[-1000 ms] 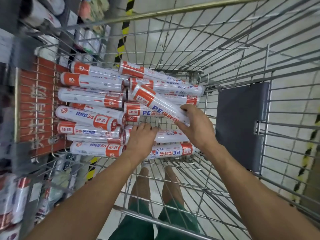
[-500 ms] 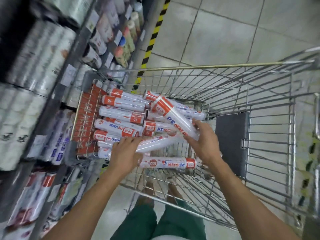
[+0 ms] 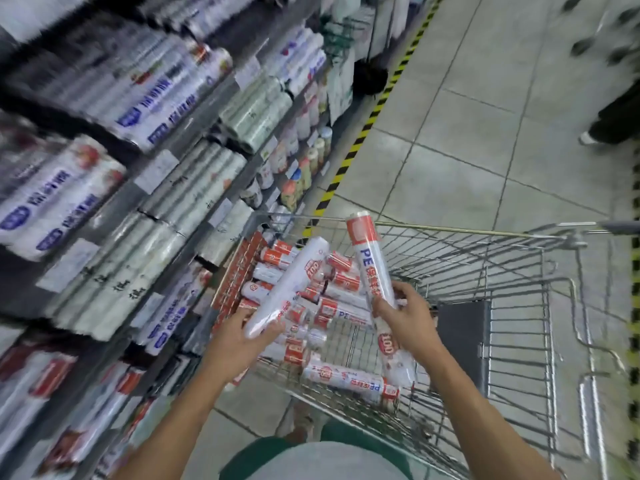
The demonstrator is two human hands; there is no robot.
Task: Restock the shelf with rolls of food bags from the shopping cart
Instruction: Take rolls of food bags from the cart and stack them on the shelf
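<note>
left roll (image 3: 287,289): white, red "100" badge, held over the cart pile, top end aimed at 1 o'clock
right roll (image 3: 375,282): white with a red band at the top end and blue "PE" print, near upright, top tipped slightly to 11 o'clock, just beside the left roll at its 3 o'clock, not touching it
left hand (image 3: 239,337): fingers curled round the low end of the left roll, gripping it
right hand (image 3: 407,320): fingers wrapped round the middle of the right roll, gripping it; the low end sticks out below the palm
rolls in cart (image 3: 346,379): loose pile of the same red-and-white rolls, lying flat at mixed angles, under and between both hands
shopping cart (image 3: 485,233): wire, frame centre to 4 o'clock; red panel (image 3: 239,271) on its 9 o'clock side, grey flap (image 3: 460,341) at 3 o'clock of the pile
shelf (image 3: 156,174): 9 to 11 o'clock, tiers packed with rolls and white price tags, blurred
floor (image 3: 485,133): grey tiles, 12 to 3 o'clock; yellow-black stripe (image 3: 363,129) runs along the shelf foot
other person's leg (image 3: 613,123): 2 o'clock, frame edge, dark clothing
</note>
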